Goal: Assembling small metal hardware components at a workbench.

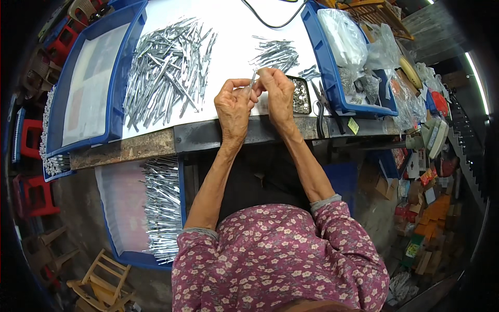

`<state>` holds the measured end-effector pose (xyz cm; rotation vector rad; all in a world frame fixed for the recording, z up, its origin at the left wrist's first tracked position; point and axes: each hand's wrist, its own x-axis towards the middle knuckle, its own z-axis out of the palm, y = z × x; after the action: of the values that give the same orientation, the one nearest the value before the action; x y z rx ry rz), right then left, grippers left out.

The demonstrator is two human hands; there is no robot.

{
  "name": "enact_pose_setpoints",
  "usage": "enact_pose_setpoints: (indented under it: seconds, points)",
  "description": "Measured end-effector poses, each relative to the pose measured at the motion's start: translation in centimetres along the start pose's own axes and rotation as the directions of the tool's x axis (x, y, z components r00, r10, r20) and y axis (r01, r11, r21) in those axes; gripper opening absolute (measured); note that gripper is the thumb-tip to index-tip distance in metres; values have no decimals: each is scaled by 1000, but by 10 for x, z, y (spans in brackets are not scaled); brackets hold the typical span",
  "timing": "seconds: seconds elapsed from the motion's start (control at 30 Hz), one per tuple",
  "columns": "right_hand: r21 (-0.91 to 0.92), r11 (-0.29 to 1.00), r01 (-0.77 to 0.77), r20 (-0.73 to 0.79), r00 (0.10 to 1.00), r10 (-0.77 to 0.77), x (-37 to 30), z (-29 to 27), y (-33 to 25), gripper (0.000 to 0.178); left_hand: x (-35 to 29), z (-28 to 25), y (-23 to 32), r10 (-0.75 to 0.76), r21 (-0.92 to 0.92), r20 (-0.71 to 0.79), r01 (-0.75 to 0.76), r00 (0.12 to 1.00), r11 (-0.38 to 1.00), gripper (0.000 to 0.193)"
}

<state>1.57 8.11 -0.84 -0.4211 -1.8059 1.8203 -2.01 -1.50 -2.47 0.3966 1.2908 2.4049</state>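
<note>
Above the table's near edge, my left hand (232,112) pinches a slim silvery metal strip (253,80) that stands nearly upright. My right hand (279,99) is closed close beside the strip's upper end, its thumb and fingertips together; whatever they grip is too small to make out. Just right of that hand lies a black-rimmed tray (310,104) of small shiny metal parts, partly covered by the hand. Beyond both hands is a small heap of metal strips (278,53). A much larger heap of similar strips (166,73) spreads to the left.
Dark-handled pliers (320,122) lie at the table's edge. A blue bin (332,86) with plastic bags stands at right, a blue tray (115,88) at left. Below the tabletop, another blue tray (140,261) holds many strips. A black cable (273,26) crosses the far side.
</note>
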Motion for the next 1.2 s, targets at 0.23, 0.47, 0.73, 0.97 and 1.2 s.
enact_pose_setpoints:
  seconds: [0.23,0.47,0.73,0.97,1.2]
  points:
    - [26,1000,13,53,998,-15,1,-5,11,31,1,-2,1,-14,-66,23,16,1000,998,7]
    - [-84,993,85,48,996,-82,-2,4,6,25,2,-2,-1,-16,-92,-12,15,1000,996,7]
    - [-122,974,190,55,981,-185,-2,8,6,27,3,-1,-3,7,-63,-24,-8,1000,998,7]
    - [-325,918,228,-41,966,-254,-1,15,12,23,0,-1,-7,34,5,-30,-34,999,999,7]
    - [-601,692,401,-6,863,-505,4,15,18,21,0,2,-8,110,171,-62,-98,992,980,7]
